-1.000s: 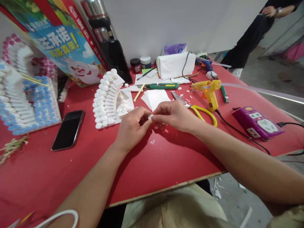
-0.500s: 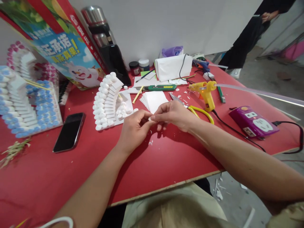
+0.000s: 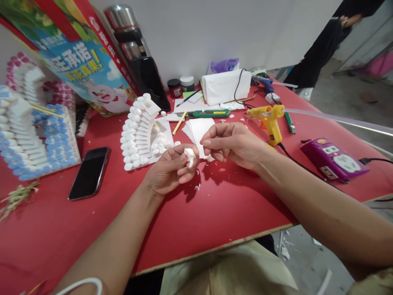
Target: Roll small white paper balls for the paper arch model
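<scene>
My left hand (image 3: 173, 168) pinches a small, crumpled white piece (image 3: 189, 156), perhaps paper or soft foam, between thumb and fingers. Just right of it, my right hand (image 3: 231, 143) has thumb and forefinger pressed together; whatever is in that pinch is too small to make out. A stack of white paper sheets (image 3: 201, 128) lies behind the hands. To the left stands a white model (image 3: 139, 133), a curved row of white slabs edged with rounded white pieces. More loose rounded white pieces (image 3: 159, 144) sit on its base.
On the right are a yellow glue gun (image 3: 270, 121) with a cord and a purple power socket (image 3: 333, 159). A green cutter knife (image 3: 211, 113) lies behind the paper. At left are a phone (image 3: 89, 173) and a blue-and-white model (image 3: 39, 135). A person (image 3: 322, 45) stands beyond.
My hands have moved apart; the white piece is now plainly visible in my left hand. My right hand has risen slightly and covers the scissors. The view has shifted a little.
</scene>
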Available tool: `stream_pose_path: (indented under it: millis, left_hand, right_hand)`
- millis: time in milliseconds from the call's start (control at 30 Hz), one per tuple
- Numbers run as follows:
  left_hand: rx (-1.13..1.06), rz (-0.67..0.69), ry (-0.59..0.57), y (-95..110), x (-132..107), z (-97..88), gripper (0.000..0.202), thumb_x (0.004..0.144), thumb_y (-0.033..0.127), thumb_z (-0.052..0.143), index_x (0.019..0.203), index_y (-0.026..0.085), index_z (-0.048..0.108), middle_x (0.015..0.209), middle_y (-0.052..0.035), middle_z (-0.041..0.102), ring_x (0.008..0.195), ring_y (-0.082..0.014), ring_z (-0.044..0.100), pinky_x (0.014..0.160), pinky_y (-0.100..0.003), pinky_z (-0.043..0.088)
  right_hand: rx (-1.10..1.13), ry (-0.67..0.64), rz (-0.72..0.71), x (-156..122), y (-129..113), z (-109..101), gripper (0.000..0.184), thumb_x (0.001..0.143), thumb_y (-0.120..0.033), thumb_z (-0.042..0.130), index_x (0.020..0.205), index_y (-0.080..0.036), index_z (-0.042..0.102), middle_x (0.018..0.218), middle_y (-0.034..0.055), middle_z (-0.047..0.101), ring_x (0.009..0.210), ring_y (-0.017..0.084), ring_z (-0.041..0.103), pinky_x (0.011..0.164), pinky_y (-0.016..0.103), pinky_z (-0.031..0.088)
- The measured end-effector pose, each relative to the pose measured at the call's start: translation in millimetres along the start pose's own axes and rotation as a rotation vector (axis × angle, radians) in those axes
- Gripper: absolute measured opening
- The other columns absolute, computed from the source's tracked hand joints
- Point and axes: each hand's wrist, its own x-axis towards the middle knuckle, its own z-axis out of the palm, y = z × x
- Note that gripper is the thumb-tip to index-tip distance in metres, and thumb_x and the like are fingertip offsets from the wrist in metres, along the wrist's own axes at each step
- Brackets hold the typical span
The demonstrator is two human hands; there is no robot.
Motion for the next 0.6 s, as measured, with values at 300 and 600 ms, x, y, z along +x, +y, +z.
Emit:
stream_pose_path:
  millis: [300,600]
  left_hand:
    - [-0.013,0.045,0.061,-1,1,-1.2,0.026,0.071,0.032,0.090,0.082,0.016,0.073,0.068,0.0009,0.055,0.048,-0.0028,0.034,0.042,-0.014,0.042]
    - [0.233,0.072,0.183,-5,6,-3.1,0.025,0.077,0.029,0.088,0.090,0.017,0.069,0.077,-0.0027,0.075,0.069,-0.0155,0.073,0.066,-0.027,0.062]
  right_hand:
    - [-0.239,0.021,-0.197,-5,4,12,0.025,0.080,-0.034,0.084,0.095,-0.016,0.074,0.072,-0.0003,0.070,0.053,0.009,0.056,0.051,0.024,0.046]
    - [-0.749,0.162,-0.321,-4,16,11,0.009,0.088,-0.026,0.069,0.091,-0.017,0.068,0.073,0.0007,0.070,0.058,0.012,0.061,0.053,0.025,0.044]
